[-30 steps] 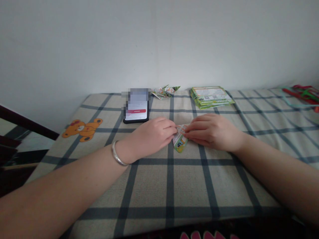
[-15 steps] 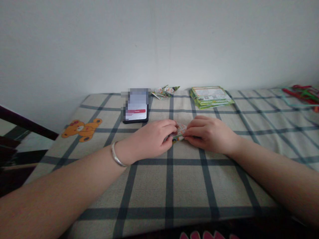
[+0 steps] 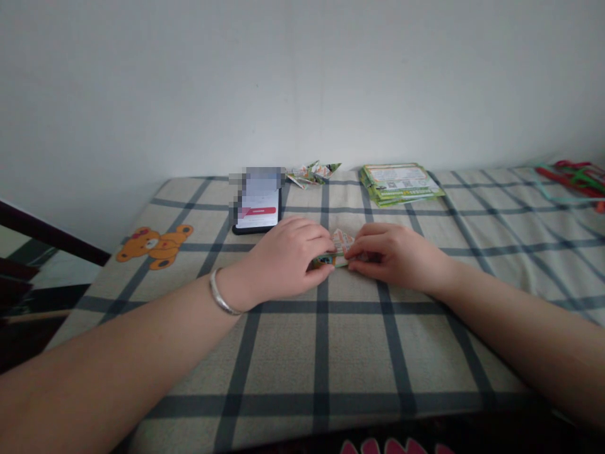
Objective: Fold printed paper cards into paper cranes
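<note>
1. A small folded piece of white, green and orange printed paper (image 3: 342,241) was held between the two hands, between the far and the near edge of the table covered with beige-and-dark-blue checked cloth (image 3: 278,359). Whether it was touching the cloth could not be told.
2. By the left hand (image 3: 295,255), the left part of the paper was pinched, with the fingers on the far side and the thumb nearer to the near edge. By the right hand (image 3: 401,255), the right part was pinched between thumb and fingers.
3. The step in hand was judged to be the folding of a flap across the paper. For the next move, the edges seemed to need to be kept even, and the crease to be pressed flat along its length.
4. In the frame of one second earlier, a yellow-green flap was pointed towards the near edge. Now it was no longer seen there; a coloured band was shown beside the left thumb, and a white peak was pointed towards the far edge.
5. No clear shift was noticed in the green-and-white stack of printed sheets (image 3: 401,183) near the far edge.
</note>
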Demonstrator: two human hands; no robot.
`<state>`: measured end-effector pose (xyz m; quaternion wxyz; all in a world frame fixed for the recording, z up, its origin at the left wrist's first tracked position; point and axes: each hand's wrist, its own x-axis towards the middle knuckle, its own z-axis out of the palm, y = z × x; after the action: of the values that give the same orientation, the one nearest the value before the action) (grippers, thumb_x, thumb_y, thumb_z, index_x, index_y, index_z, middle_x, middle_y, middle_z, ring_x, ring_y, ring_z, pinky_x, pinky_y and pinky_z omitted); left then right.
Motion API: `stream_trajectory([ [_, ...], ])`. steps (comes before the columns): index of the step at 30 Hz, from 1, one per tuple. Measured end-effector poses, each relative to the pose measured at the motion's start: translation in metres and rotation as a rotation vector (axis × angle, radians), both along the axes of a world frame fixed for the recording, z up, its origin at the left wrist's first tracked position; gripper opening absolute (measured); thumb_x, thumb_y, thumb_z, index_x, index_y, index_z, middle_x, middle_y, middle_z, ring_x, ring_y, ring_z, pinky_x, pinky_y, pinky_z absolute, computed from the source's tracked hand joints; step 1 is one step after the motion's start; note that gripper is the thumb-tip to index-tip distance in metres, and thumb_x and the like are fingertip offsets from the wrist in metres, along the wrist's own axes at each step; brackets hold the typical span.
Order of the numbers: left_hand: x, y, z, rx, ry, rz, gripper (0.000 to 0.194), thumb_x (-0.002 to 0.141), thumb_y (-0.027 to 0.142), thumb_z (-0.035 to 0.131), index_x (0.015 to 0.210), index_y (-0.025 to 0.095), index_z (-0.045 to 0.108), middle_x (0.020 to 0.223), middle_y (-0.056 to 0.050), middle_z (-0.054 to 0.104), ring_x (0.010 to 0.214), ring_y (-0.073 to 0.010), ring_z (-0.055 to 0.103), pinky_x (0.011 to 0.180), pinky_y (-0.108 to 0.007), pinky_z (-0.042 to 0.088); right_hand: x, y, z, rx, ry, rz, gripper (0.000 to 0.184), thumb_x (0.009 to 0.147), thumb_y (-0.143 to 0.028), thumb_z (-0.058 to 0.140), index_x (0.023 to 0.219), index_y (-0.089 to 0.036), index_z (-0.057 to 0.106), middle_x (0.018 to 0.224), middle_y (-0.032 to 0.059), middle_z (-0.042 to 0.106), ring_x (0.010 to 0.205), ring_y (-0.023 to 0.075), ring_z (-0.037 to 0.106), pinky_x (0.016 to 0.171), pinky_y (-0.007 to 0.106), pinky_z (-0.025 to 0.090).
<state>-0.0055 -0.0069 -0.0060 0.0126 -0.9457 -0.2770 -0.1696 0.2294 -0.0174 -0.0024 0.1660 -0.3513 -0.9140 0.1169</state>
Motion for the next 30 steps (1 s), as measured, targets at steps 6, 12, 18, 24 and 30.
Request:
stream_trajectory([
  [6, 0.0006, -0.0016, 0.0038, 0.041, 0.029, 0.013, 0.023, 0.086, 0.035, 0.06, 0.093, 0.015, 0.07, 0.093, -0.008, 0.069, 0.097, -0.0238, 0.062, 0.092, -0.041, 0.047, 0.0, -0.0006, 0.002, -0.015, -0.01, 0.0, 0.014, 0.088, -0.026, 0.062, 0.094, -0.019, 0.073, 0.086, 0.0038, 0.064, 0.074, 0.0133, 0.058, 0.066, 0.026, 0.043],
  [12, 0.0011, -0.0044, 0.0071, 0.088, 0.1, 0.038, 0.022, 0.085, 0.036, 0.064, 0.084, 0.015, 0.07, 0.086, -0.006, 0.067, 0.089, -0.0228, 0.061, 0.086, -0.04, 0.048, 0.0012, -0.0035, 0.0039, 0.198, -0.136, 0.027, 0.021, 0.092, -0.032, 0.056, 0.096, -0.02, 0.072, 0.087, 0.0048, 0.065, 0.082, 0.0178, 0.058, 0.073, 0.03, 0.042],
  [18, -0.0008, -0.0035, 0.0098, 0.093, 0.16, 0.026, 0.023, 0.088, 0.035, 0.061, 0.08, 0.016, 0.07, 0.08, -0.005, 0.065, 0.082, -0.0218, 0.061, 0.079, -0.038, 0.048, 0.0016, -0.0076, 0.0052, 0.317, -0.29, 0.013, 0.023, 0.095, -0.027, 0.049, 0.087, -0.02, 0.069, 0.083, 0.0041, 0.063, 0.078, 0.0176, 0.054, 0.069, 0.031, 0.038],
  [24, -0.0001, -0.0047, 0.0081, 0.108, 0.124, 0.029, 0.025, 0.091, 0.028, 0.053, 0.079, 0.015, 0.07, 0.079, -0.005, 0.065, 0.081, -0.0203, 0.061, 0.08, -0.037, 0.048, 0.0014, -0.007, 0.0073, 0.326, -0.311, -0.071, 0.025, 0.093, -0.029, 0.05, 0.079, -0.019, 0.067, 0.075, 0.0029, 0.06, 0.071, 0.0161, 0.053, 0.062, 0.031, 0.033],
  [30, 0.0005, -0.005, 0.0035, 0.172, 0.125, 0.025, 0.022, 0.092, 0.032, 0.053, 0.092, 0.019, 0.071, 0.082, -0.005, 0.064, 0.081, -0.0222, 0.059, 0.075, -0.038, 0.047, 0.0012, -0.0069, 0.0075, 0.324, -0.307, -0.092, 0.025, 0.093, -0.028, 0.049, 0.082, -0.019, 0.069, 0.076, 0.0031, 0.062, 0.07, 0.0163, 0.054, 0.061, 0.031, 0.033],
])
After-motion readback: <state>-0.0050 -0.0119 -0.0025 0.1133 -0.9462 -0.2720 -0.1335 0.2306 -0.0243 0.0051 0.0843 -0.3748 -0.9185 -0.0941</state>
